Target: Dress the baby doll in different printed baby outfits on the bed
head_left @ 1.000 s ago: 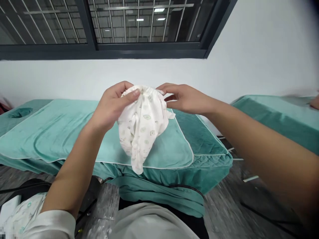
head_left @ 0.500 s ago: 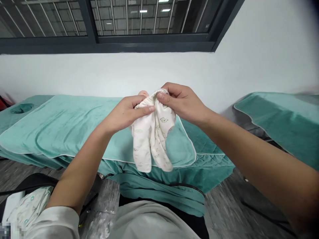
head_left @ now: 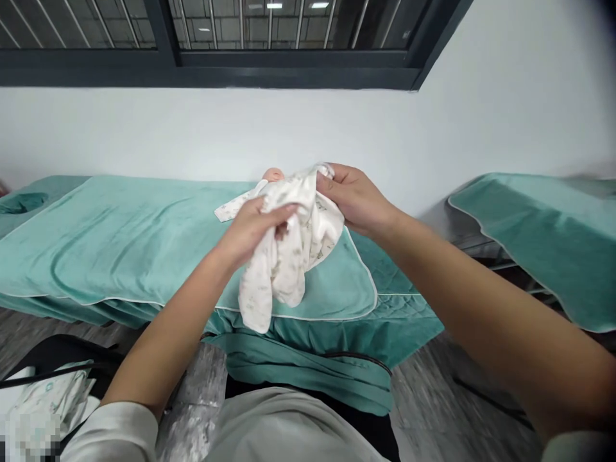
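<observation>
White printed baby pants (head_left: 289,256) hang bunched between my hands above the green-covered bed, both legs drooping toward me. My right hand (head_left: 353,196) pinches the waistband at its upper right corner. With thumb on top and fingers partly under the cloth, my left hand (head_left: 257,228) grips the left side of the pants. Behind them lies a doll (head_left: 274,174); its rounded head shows, and a white printed sleeve (head_left: 233,206) reaches out to the left. The pants hide the rest of the doll.
A teal cover (head_left: 135,237) with a pale edge lies over the bed, which stands along a white wall (head_left: 202,135) under a barred window. Another green-covered bed (head_left: 543,237) is at the right. Folded printed cloth (head_left: 52,398) rests on a black chair at lower left.
The pants have shifted and bunched, their legs swinging left. My left hand has moved slightly lower and the doll's sleeve has come into sight. My right hand keeps its pinch on the waistband.
</observation>
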### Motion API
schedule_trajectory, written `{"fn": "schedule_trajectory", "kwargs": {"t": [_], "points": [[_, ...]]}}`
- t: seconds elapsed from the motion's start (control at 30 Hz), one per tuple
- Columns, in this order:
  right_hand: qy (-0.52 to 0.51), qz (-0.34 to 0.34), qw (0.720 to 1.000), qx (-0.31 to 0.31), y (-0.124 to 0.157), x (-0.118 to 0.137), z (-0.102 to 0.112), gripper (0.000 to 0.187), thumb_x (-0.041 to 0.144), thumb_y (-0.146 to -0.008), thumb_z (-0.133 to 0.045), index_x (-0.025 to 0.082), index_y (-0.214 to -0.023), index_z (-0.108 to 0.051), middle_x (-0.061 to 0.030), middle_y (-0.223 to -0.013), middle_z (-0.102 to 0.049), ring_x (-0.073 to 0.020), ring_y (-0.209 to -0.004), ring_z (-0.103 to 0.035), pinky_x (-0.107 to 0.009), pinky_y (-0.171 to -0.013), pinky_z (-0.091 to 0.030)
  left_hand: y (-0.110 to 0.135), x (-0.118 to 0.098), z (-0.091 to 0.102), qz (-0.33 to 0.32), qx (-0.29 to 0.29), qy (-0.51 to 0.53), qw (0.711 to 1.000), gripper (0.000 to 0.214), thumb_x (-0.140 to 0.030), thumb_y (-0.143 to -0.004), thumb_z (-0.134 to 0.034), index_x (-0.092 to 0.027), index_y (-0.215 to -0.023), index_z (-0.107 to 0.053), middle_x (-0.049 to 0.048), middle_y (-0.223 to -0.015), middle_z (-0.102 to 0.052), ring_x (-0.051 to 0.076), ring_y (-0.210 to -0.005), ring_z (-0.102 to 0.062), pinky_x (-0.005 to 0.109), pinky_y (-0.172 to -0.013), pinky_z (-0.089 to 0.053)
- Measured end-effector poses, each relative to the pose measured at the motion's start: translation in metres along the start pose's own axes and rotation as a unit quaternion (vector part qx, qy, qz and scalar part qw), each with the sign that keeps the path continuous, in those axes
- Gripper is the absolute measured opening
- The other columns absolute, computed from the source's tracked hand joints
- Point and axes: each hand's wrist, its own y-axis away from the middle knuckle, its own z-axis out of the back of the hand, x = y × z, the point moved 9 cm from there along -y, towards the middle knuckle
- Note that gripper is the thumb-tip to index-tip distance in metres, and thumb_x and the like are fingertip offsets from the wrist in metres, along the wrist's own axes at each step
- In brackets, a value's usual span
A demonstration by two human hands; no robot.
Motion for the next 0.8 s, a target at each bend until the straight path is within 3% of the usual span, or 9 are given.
{"fn": "schedule_trajectory", "kwargs": {"t": [0.1,0.2,0.23,0.3,0.4,0.47,0.53,0.63,0.8], "points": [[0.033,-0.068,0.991,0.111,0.015,-0.014,-0.019,0.047,0.063,-0.076,-0.084,0.019,-0.088,-0.072,0.0008,-0.073,-0.067,-0.0143,-0.067,-0.061,-0.025,-0.058,-0.046,-0.004,-0.004,0.019,-0.034,-0.062,0.041,0.997,0.042,-0.055,-0.082,-0.080,-0.020,-0.101,-0.066,0.0007,-0.081,-0.069,0.019,-0.079,-0.071,0.029,-0.071,-0.056],[0.074,-0.108,0.976,0.171,0.025,-0.027,-0.034,0.039,0.054,-0.074,-0.086,0.018,-0.082,-0.073,0.0007,-0.073,-0.068,-0.0145,-0.067,-0.062,-0.026,-0.059,-0.047,-0.003,0.009,0.018,0.013,-0.048,0.024,0.998,0.047,-0.060,-0.082,-0.078,-0.020,-0.102,-0.067,0.0033,-0.083,-0.072,0.022,-0.085,-0.074,0.030,-0.072,-0.058],[0.073,-0.104,0.980,0.150,0.023,-0.029,-0.031,0.036,0.052,-0.076,-0.084,0.019,-0.081,-0.073,0.0002,-0.075,-0.068,-0.0153,-0.069,-0.063,-0.027,-0.062,-0.049,-0.001,0.015,0.016,0.034,-0.036,0.022,0.999,0.049,-0.063,-0.082,-0.077,-0.019,-0.101,-0.068,0.0044,-0.083,-0.073,0.023,-0.083,-0.074,0.031,-0.070,-0.058],[0.044,-0.075,0.995,0.049,0.014,-0.027,-0.016,0.030,0.049,-0.082,-0.079,0.021,-0.083,-0.071,-0.0003,-0.079,-0.069,-0.0174,-0.077,-0.066,-0.029,-0.068,-0.052,0.003,0.027,0.011,0.074,0.009,0.017,0.997,0.055,-0.068,-0.079,-0.077,-0.017,-0.098,-0.070,0.0064,-0.084,-0.075,0.023,-0.080,-0.074,0.031,-0.068,-0.057],[-0.032,-0.029,0.994,-0.102,0.005,-0.024,0.012,0.020,0.041,-0.086,-0.070,0.023,-0.079,-0.062,-0.0001,-0.081,-0.066,-0.0190,-0.086,-0.066,-0.030,-0.074,-0.055,0.012,0.041,0.000,0.119,0.105,-0.004,0.987,0.055,-0.060,-0.070,-0.089,-0.014,-0.097,-0.074,0.0083,-0.090,-0.077,0.023,-0.081,-0.074,0.032,-0.071,-0.058],[-0.067,-0.029,0.990,-0.117,0.002,-0.027,0.014,0.021,0.040,-0.086,-0.066,0.024,-0.076,-0.057,-0.0002,-0.082,-0.064,-0.0193,-0.087,-0.066,-0.031,-0.075,-0.055,0.011,0.043,0.000,0.117,0.117,-0.006,0.986,0.052,-0.049,-0.065,-0.094,-0.014,-0.098,-0.076,0.0080,-0.094,-0.078,0.024,-0.084,-0.074,0.032,-0.074,-0.058],[-0.084,-0.047,0.992,-0.078,0.001,-0.031,0.003,0.026,0.045,-0.087,-0.068,0.024,-0.077,-0.056,-0.0003,-0.081,-0.065,-0.0192,-0.085,-0.065,-0.031,-0.074,-0.054,0.004,0.040,0.005,0.087,0.073,0.019,0.993,0.048,-0.045,-0.067,-0.093,-0.015,-0.101,-0.075,0.0074,-0.096,-0.078,0.024,-0.086,-0.075,0.033,-0.077,-0.058],[-0.079,-0.088,0.993,0.030,0.004,-0.040,-0.021,0.037,0.054,-0.080,-0.080,0.023,-0.079,-0.060,0.0004,-0.081,-0.067,-0.0171,-0.079,-0.063,-0.028,-0.067,-0.050,-0.007,0.035,0.011,0.049,0.004,0.055,0.997,0.044,-0.041,-0.071,-0.089,-0.016,-0.105,-0.074,0.0068,-0.098,-0.078,0.025,-0.091,-0.075,0.033,-0.079,-0.058],[-0.043,-0.149,0.977,0.147,0.013,-0.057,-0.034,0.052,0.065,-0.065,-0.088,0.018,-0.079,-0.070,-0.0003,-0.074,-0.068,-0.0149,-0.067,-0.063,-0.026,-0.059,-0.048,-0.014,0.038,0.009,0.057,-0.026,0.070,0.996,0.035,-0.032,-0.070,-0.087,-0.015,-0.097,-0.074,0.0063,-0.091,-0.078,0.025,-0.088,-0.075,0.032,-0.075,-0.058]]}}
